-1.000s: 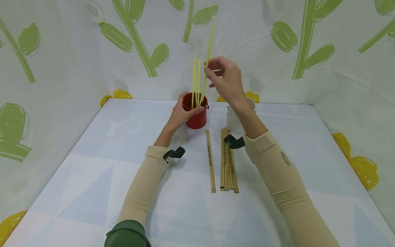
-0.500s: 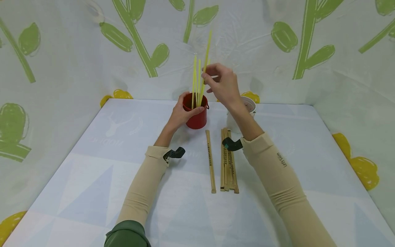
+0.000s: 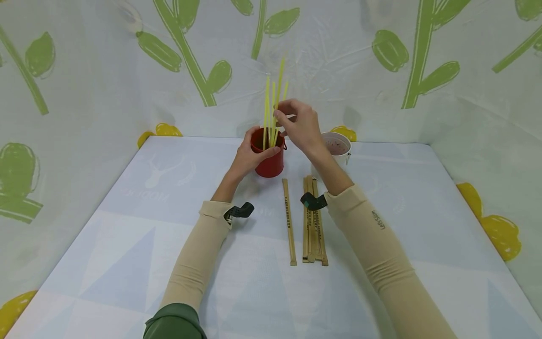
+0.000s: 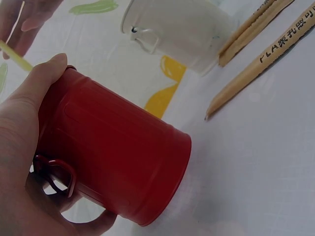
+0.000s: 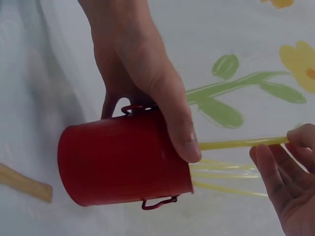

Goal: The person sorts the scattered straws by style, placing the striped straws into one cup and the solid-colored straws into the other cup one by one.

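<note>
My left hand (image 3: 250,153) grips a small red bucket (image 3: 271,167) near its rim, thumb at the front. In the left wrist view the bucket (image 4: 118,147) shows one of its wire ears beside my fingers. Several thin yellow straws (image 3: 267,103) stand inside, leaning apart slightly. Above the rim my right hand (image 3: 301,125) pinches another yellow straw (image 3: 280,77) between thumb and fingertips. The right wrist view shows this straw (image 5: 231,144) running from the fingertips to the bucket mouth, its lower end hidden behind my left thumb.
A white bucket (image 3: 338,143) stands right of the red one, partly behind my right forearm. One narrow brown paper sleeve (image 3: 289,221) with dark print lies in front; several more sleeves (image 3: 311,230) lie bunched beside it. A leaf-patterned cloth wall (image 3: 338,70) rises behind the table.
My right hand has come down and slightly left, lowering the pinched straw farther into the red bucket. The white bucket shows more now. My left hand has stayed put.
</note>
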Action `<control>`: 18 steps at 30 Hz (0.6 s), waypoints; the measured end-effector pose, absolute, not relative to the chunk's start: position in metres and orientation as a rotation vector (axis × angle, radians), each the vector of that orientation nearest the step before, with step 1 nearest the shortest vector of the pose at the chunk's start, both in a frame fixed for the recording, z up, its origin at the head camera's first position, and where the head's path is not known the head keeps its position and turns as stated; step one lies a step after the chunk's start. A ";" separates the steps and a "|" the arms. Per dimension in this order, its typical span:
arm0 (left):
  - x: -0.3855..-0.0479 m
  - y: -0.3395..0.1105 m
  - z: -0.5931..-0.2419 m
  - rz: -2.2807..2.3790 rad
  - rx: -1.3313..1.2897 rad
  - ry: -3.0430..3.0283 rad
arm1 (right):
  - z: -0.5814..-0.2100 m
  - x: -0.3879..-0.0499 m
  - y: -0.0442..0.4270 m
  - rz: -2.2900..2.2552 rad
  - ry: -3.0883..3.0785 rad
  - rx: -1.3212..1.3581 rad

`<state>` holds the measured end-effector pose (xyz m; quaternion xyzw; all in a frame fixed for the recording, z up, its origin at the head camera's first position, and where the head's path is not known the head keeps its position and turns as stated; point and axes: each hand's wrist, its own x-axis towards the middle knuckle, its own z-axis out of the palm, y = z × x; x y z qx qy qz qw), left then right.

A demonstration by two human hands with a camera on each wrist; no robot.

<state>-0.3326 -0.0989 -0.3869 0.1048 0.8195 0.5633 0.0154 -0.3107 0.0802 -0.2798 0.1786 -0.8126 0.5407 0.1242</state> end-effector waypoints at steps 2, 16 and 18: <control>-0.332 -0.098 -0.387 1.753 0.327 2.550 | -0.283 -0.312 0.080 1.585 -2.380 0.507; -0.331 -0.099 -0.384 1.760 0.335 2.541 | -0.306 -0.324 0.081 1.432 -2.551 0.456; -0.330 -0.099 -0.384 1.762 0.339 2.542 | -0.307 -0.326 0.082 1.455 -2.550 0.460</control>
